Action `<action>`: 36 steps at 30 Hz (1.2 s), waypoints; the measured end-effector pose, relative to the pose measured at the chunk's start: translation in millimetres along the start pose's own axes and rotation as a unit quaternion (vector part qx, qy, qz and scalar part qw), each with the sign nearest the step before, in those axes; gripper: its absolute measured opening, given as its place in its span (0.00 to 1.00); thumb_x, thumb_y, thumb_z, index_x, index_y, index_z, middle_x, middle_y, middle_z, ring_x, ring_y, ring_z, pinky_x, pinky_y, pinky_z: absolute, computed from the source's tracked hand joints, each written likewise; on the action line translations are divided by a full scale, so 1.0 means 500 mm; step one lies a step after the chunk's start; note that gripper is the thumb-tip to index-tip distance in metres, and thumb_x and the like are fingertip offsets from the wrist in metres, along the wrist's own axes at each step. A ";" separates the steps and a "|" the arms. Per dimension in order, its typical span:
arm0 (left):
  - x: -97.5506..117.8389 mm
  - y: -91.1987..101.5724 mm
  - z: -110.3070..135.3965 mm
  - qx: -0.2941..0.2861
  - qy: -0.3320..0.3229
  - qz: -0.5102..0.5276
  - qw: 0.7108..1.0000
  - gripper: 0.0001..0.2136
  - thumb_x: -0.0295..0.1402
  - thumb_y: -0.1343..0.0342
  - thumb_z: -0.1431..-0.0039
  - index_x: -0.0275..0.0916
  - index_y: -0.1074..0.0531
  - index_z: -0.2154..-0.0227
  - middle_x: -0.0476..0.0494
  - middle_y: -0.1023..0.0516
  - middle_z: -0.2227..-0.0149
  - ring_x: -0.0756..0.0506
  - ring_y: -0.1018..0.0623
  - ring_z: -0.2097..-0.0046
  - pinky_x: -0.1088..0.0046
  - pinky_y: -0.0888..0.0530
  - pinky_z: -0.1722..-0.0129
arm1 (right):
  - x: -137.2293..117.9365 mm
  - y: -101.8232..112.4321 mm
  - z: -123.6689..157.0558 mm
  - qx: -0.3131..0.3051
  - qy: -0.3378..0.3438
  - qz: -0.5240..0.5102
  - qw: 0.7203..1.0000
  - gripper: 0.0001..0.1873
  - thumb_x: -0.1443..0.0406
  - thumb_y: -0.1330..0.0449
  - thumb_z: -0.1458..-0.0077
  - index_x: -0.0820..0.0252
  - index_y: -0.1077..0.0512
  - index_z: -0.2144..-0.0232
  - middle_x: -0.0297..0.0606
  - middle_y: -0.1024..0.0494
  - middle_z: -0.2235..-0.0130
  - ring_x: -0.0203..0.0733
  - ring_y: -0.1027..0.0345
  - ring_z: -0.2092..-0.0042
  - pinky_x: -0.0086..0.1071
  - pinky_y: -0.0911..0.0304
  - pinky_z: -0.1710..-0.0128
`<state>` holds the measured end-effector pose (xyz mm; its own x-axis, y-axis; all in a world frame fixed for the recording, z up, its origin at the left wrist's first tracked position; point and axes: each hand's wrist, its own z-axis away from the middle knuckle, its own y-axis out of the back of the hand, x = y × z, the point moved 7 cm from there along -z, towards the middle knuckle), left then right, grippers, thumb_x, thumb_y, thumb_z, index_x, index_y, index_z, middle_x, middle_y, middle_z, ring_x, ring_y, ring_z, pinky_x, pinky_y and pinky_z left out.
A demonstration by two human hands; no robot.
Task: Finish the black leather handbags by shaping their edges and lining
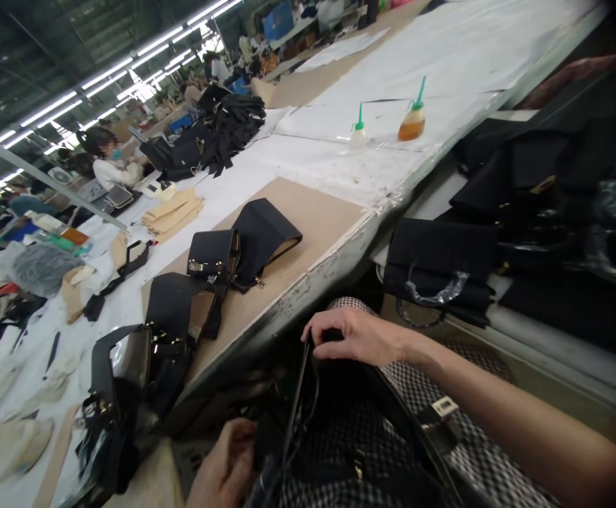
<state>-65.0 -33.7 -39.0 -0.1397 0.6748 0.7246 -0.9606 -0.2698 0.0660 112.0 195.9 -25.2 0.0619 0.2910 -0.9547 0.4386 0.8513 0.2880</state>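
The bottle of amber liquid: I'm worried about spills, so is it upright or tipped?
Upright: the bottle stands on its base on the table, green nozzle pointing up.

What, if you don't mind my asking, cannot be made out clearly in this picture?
Head view, left hand: the bottom edge cuts off its wrist, and deep shadow obscures whatever it touches.
Head view, black bag at the right hand: the bottom edge crops it; darkness hides its interior.
Head view, distant workers: too small and blurred to tell what they handle.
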 end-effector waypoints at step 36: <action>0.112 -0.138 -0.050 -0.059 -0.154 -0.182 0.969 0.22 0.46 0.46 0.39 0.39 0.24 0.49 0.43 0.19 0.55 0.39 0.22 0.54 0.66 0.26 0.52 | 0.072 0.033 0.099 0.139 -0.079 -0.075 0.984 0.15 0.55 0.33 0.50 0.60 0.27 0.76 0.39 0.20 0.61 0.47 0.28 0.55 0.38 0.37 0.52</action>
<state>-12.4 40.1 -20.1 0.2750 0.4680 0.8399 -0.9560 0.0401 0.2907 165.9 198.6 -58.4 0.1071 0.0818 -0.9909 0.6806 0.7205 0.1330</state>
